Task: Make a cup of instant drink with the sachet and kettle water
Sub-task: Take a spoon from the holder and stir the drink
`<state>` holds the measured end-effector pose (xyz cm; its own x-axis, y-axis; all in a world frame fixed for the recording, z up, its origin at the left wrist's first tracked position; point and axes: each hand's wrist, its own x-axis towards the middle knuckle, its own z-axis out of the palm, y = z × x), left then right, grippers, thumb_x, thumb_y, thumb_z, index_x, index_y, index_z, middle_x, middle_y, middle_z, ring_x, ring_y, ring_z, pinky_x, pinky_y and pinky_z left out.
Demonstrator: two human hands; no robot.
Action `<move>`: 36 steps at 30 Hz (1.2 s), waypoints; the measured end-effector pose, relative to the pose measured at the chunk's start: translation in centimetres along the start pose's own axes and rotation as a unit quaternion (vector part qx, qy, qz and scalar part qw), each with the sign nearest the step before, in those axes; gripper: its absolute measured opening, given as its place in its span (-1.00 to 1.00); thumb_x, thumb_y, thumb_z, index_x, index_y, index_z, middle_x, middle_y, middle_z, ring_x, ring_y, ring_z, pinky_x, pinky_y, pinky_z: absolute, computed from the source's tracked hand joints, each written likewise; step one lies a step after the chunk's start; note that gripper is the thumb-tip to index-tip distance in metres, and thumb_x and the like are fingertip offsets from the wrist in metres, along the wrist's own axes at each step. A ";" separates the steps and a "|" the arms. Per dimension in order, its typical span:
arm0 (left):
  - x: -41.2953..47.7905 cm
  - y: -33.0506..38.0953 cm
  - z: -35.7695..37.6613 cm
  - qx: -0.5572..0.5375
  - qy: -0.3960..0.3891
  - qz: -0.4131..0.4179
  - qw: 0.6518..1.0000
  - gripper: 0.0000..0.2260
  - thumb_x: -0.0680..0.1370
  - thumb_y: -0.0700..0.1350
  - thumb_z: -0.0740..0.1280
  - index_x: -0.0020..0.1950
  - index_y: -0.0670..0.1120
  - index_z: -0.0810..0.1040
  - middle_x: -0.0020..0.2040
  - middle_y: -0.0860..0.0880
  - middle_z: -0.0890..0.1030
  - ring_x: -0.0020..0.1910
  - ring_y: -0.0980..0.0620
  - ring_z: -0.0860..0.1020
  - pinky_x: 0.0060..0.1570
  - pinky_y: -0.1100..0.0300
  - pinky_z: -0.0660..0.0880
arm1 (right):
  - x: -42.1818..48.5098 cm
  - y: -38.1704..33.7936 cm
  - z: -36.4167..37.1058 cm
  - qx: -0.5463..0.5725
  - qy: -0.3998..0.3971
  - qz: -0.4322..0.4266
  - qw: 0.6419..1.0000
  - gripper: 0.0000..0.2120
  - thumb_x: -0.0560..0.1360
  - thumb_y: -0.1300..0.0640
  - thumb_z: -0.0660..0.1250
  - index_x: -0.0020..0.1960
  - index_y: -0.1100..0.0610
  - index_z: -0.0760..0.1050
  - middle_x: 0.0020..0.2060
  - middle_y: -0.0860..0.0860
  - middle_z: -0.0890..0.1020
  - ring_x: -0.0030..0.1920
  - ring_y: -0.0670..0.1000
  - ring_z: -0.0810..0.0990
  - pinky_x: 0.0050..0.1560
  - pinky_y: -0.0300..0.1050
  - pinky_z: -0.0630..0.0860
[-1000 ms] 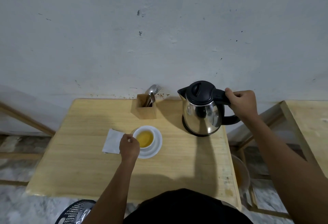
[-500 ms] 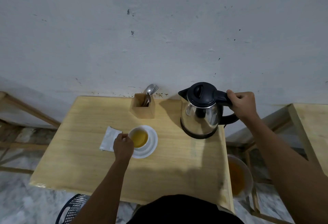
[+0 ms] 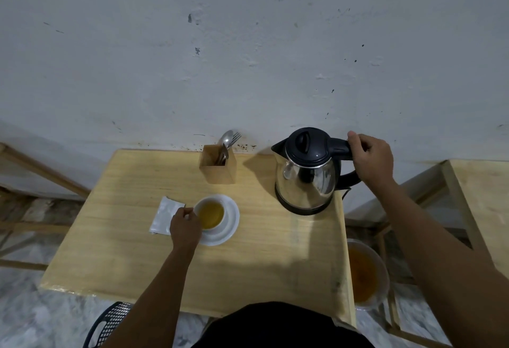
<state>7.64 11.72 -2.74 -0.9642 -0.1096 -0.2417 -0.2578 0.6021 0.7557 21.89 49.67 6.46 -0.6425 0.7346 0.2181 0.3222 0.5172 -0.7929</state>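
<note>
shiny metal, pale wood, glossy white ceramic
kettle [image 3: 305, 182] of mirror-polished steel with matt black plastic lid; table [image 3: 132, 251] and cutlery holder [image 3: 220, 168] of smooth bare wood; cup [image 3: 210, 214] and saucer [image 3: 230, 221] glazed.

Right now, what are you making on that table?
A person is making an instant drink. The right hand grips the handle of the kettle, which stands upright on the wooden table. The left hand is at the side of the white cup, which sits on a saucer and holds yellowish liquid. The sachet lies flat beside it. A spoon and fork stand in the wooden holder.
</note>
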 end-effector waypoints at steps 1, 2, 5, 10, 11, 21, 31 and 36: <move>0.0 0.0 -0.1 0.001 -0.001 0.003 1.000 -0.80 0.54 -0.28 0.19 0.06 -0.25 0.57 0.02 -0.25 0.63 0.06 -0.25 0.56 0.11 -0.07 0.46 | -0.5 -0.3 0.1 -0.010 0.022 0.003 1.000 -0.62 0.60 -0.10 0.13 -0.30 0.01 0.50 -0.43 0.00 0.50 -0.38 0.01 0.46 -0.34 -0.12 0.32; 0.1 -0.1 -0.2 -0.001 -0.003 0.005 1.000 -0.80 0.54 -0.28 0.19 0.06 -0.25 0.57 0.02 -0.24 0.64 0.06 -0.24 0.56 0.11 -0.06 0.45 | -1.1 -0.7 0.4 -0.017 0.042 0.003 0.999 -0.64 0.62 -0.08 0.11 -0.20 0.04 0.55 -0.34 0.00 0.55 -0.29 0.02 0.51 -0.29 -0.11 0.35; 0.1 -0.2 -0.4 -0.011 -0.011 0.011 1.000 -0.82 0.54 -0.26 0.20 0.03 -0.22 0.58 -0.01 -0.21 0.64 0.04 -0.21 0.56 0.04 0.01 0.44 | -2.8 -2.2 1.4 -0.031 0.074 -0.025 0.996 -0.75 0.61 -0.01 0.14 0.05 0.08 0.55 -0.06 0.00 0.58 -0.01 0.05 0.52 -0.08 -0.06 0.42; 0.1 -0.5 -0.6 -0.026 -0.025 0.020 0.999 -0.82 0.55 -0.25 0.21 0.03 -0.22 0.59 -0.05 -0.17 0.64 -0.02 -0.13 0.56 -0.03 0.09 0.39 | -6.1 -6.1 3.5 -0.074 0.140 -0.131 0.979 -0.76 0.48 0.09 0.36 0.12 0.13 0.57 0.09 0.08 0.56 0.13 0.06 0.47 0.26 0.17 0.38; 0.2 -0.5 -0.7 -0.026 -0.029 0.021 0.999 -0.82 0.54 -0.25 0.21 0.03 -0.22 0.59 -0.05 -0.16 0.64 -0.03 -0.13 0.56 -0.04 0.10 0.40 | -6.8 -7.2 4.2 -0.074 0.149 -0.170 0.971 -0.77 0.45 0.13 0.39 0.09 0.15 0.59 0.06 0.09 0.57 0.11 0.05 0.49 0.28 0.21 0.36; 1.1 -1.2 -1.9 -0.031 -0.102 0.057 0.993 -0.89 0.56 -0.22 0.26 -0.14 -0.13 0.55 -0.21 -0.06 0.59 -0.15 -0.04 0.54 -0.07 0.17 0.37 | -8.7 -14.8 14.4 0.003 -0.276 0.051 0.960 -0.73 0.52 -0.16 0.26 0.11 -0.04 0.52 0.03 -0.12 0.57 -0.01 -0.07 0.57 0.01 -0.07 0.52; 3.7 -1.5 -4.5 -0.024 -0.230 0.079 0.970 -0.92 0.54 -0.15 0.35 -0.09 -0.03 0.63 -0.16 0.01 0.65 -0.19 0.03 0.57 -0.13 0.07 0.53 | -5.5 -14.1 23.6 -0.005 -0.209 0.223 0.952 -0.56 0.43 -0.15 0.38 0.24 0.00 0.43 0.12 0.00 0.59 0.06 0.06 0.60 0.09 0.05 0.56; 4.5 -1.2 -5.3 -0.004 -0.270 0.106 0.957 -0.93 0.55 -0.13 0.34 -0.09 0.01 0.61 -0.14 0.12 0.62 -0.19 0.23 0.55 -0.24 0.48 0.44 | -5.1 -14.3 25.3 -0.051 -0.148 0.230 0.960 -0.77 0.50 -0.06 0.36 0.10 0.02 0.55 -0.01 -0.02 0.66 -0.01 0.04 0.60 -0.09 -0.13 0.43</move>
<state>3.30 6.34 -1.54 -0.8223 0.4406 -0.3602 -0.0629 0.5587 0.8270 2.97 27.44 2.31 -0.5804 0.7462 -0.3260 0.6761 0.2185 -0.7036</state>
